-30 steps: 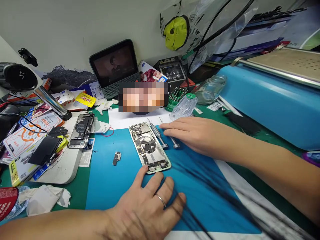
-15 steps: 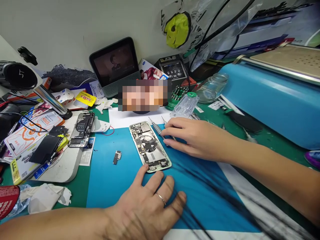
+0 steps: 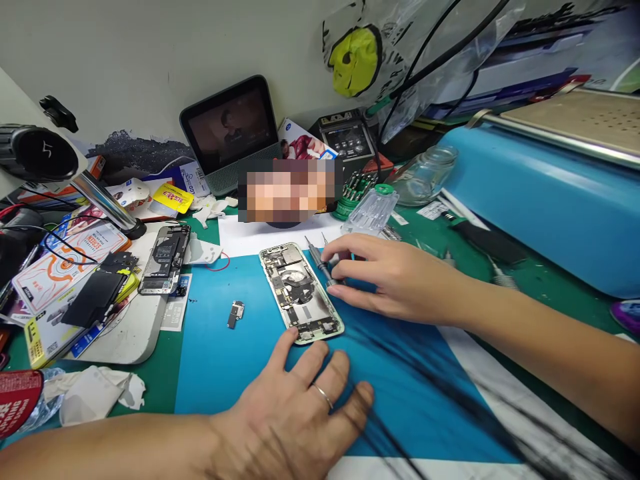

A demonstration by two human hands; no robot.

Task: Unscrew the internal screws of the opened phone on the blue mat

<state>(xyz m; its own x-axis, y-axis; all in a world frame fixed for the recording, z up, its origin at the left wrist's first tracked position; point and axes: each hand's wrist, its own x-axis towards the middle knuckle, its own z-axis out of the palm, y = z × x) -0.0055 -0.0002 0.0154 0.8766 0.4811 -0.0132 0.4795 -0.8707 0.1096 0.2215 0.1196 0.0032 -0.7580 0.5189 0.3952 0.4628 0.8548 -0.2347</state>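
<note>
Two hands are in view, both with forearms cut off by the frame. The left hand (image 3: pixel 305 400) lies with its fingers spread apart, a ring on one, and its index fingertip touches the near end of an opened phone (image 3: pixel 303 290), hiding a bit of that edge. The phone lies tilted on a blue mat (image 3: pixel 215 373), its inner parts bare but too small to tell one by one. The right hand (image 3: pixel 383 277) curls beside it over two screwdrivers; one screwdriver (image 3: pixel 318 257) shows mostly, the other only by its tip (image 3: pixel 325 237), and I cannot tell whether the fingers are clamped on either. One small part (image 3: pixel 235 314) lies left of the phone. A second phone (image 3: pixel 164 260) rests on the stand base (image 3: pixel 137 340), among packets too jumbled to count. Dark strands (image 3: pixel 440 367), blurred, cross the mat. A pixelated patch (image 3: pixel 290 193) masks whatever sits before the one screen (image 3: pixel 229 130). One jar (image 3: pixel 427 175) stands beside a blue case (image 3: pixel 540 207), cut off at the right.
</note>
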